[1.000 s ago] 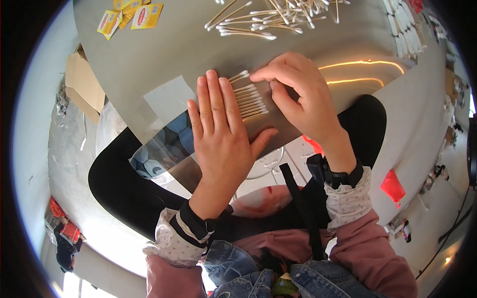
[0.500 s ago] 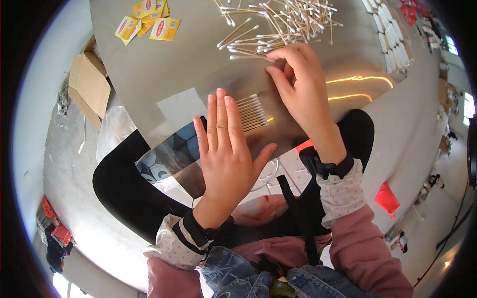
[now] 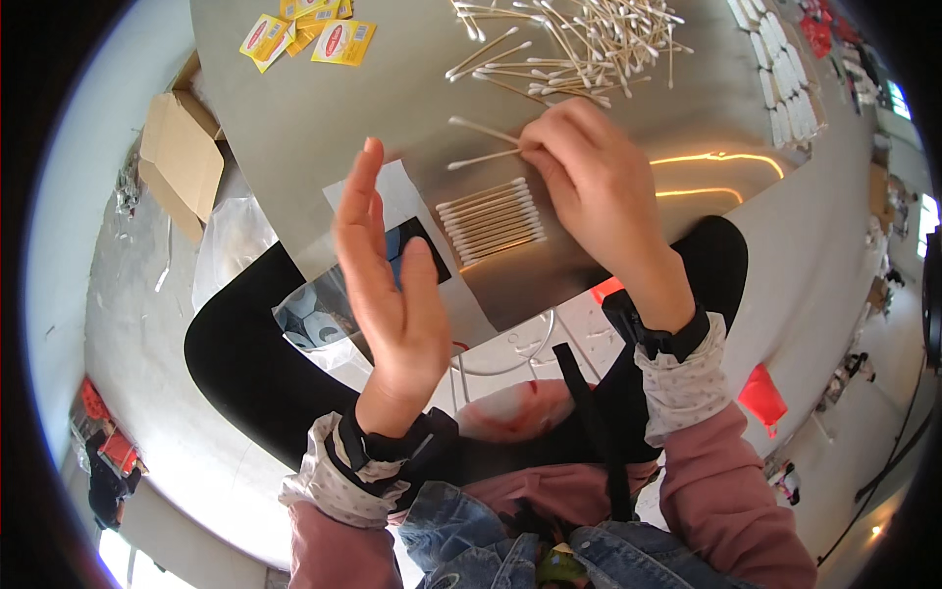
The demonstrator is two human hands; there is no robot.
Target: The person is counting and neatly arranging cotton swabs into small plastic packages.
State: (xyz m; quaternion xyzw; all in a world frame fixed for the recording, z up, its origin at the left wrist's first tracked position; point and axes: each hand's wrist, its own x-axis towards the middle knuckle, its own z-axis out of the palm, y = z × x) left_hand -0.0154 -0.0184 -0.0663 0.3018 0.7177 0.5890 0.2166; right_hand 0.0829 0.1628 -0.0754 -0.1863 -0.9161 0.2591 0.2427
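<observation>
Between the fingertips of my right hand [image 3: 594, 177], two cotton swabs [image 3: 484, 159] are pinched, their white tips fanned out to the left. Just below them, a neat row of cotton swabs [image 3: 489, 221] lies side by side on the metal table [image 3: 324, 108]. My left hand [image 3: 388, 270] is raised to the left of the row, turned on edge, thumb apart from the fingers and nothing in it. A loose heap of cotton swabs [image 3: 599, 44] spreads beyond my right hand. Under and beside my left hand lies a pale sheet [image 3: 397, 182], partly hidden.
Yellow packets [image 3: 343, 42] lie at the far left of the table. White bundles [image 3: 785, 83] line its far right edge. A cardboard box [image 3: 182, 157] and a clear plastic bag [image 3: 231, 250] stand off the left side. My knees are under the near edge.
My left hand has lifted off the swab row and moved left, turning on edge and uncovering the row. My right hand has drawn two cotton swabs from the heap toward the row.
</observation>
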